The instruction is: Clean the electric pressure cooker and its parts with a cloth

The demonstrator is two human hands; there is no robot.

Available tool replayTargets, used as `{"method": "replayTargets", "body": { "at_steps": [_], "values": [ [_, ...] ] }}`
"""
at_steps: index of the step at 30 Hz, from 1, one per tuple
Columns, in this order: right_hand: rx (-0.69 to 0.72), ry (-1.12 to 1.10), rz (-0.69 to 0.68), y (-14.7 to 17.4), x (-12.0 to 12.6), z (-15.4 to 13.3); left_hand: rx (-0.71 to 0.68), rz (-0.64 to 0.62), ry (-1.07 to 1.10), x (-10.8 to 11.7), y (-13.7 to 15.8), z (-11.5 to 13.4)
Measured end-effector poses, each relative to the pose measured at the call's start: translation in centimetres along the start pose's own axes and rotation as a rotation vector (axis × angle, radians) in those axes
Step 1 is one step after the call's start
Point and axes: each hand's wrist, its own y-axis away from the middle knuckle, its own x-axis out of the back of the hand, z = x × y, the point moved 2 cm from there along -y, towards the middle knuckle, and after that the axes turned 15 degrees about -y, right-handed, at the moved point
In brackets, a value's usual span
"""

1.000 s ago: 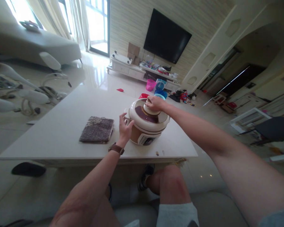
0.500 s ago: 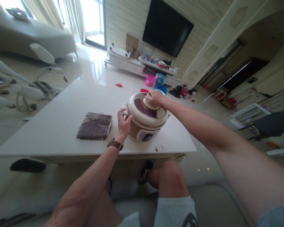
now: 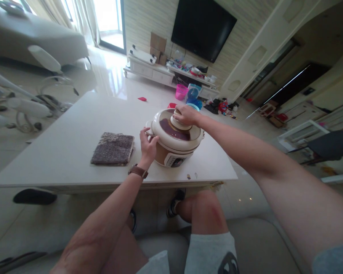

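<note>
An electric stew pot with a brown body and a cream rim stands upright on the white table. Its lid, cream-edged with a see-through centre, rests on top. My right hand is closed round the lid's knob from above. At the pot's left side, my left hand grips the cream side handle, thumb towards the body. A control panel faces me on the pot's front. Left of the pot lies a folded grey-brown cloth.
Two small scraps lie near the table's front edge. Beyond the table are a pink basket, blue containers and a red item on the floor. A low white cabinet stands below a television.
My view has shifted slightly, so the scene sits a little higher in the picture. Both hands keep their holds on the pot's handle and the lid's knob.
</note>
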Motion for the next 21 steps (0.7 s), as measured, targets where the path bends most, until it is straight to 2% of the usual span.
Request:
{"method": "replayTargets", "body": {
  "at_steps": [8, 13, 17, 21],
  "values": [
    [0.024, -0.032, -0.012, 0.5, -0.5, 0.9, 0.017, 0.01, -0.013, 0.1, 0.1, 0.0],
    [-0.078, -0.03, 0.011, 1.0, -0.7, 0.2, 0.02, 0.028, -0.037, 0.1, 0.0, -0.1],
    [-0.221, -0.004, 0.118, 1.6, -1.4, -0.7, 0.045, 0.093, -0.072, 0.1, -0.4, -0.6],
    [-0.21, 0.016, 0.207, 1.9, -2.1, -0.8, 0.08, 0.11, -0.095, 0.0, -0.9, -1.3]
  ]
}}
